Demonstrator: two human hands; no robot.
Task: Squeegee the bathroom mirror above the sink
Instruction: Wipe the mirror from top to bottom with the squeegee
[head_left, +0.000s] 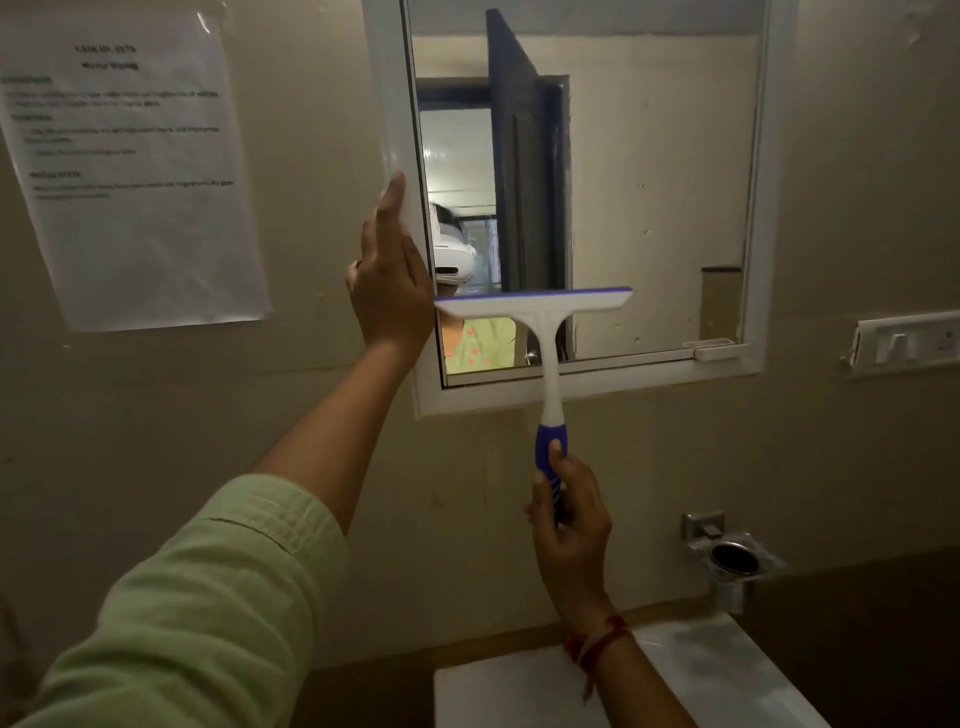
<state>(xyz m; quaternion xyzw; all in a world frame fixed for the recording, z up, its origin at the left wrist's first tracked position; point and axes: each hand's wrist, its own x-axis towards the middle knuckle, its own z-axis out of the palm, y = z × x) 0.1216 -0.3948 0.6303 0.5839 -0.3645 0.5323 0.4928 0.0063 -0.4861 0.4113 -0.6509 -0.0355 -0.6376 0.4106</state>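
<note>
The mirror hangs on the beige wall in a white frame. A white squeegee with a blue-edged blade lies across the lower left of the glass, blade level and handle pointing down. My right hand grips its blue handle below the frame's bottom edge. My left hand rests flat against the frame's left side, fingers straight and pointing up, holding nothing. The sink shows as a white surface at the bottom right.
A printed paper sheet is taped to the wall at the left. A chrome cup holder sticks out from the wall at the lower right, and a white switch plate sits right of the mirror. A small white ledge is at the mirror's bottom right corner.
</note>
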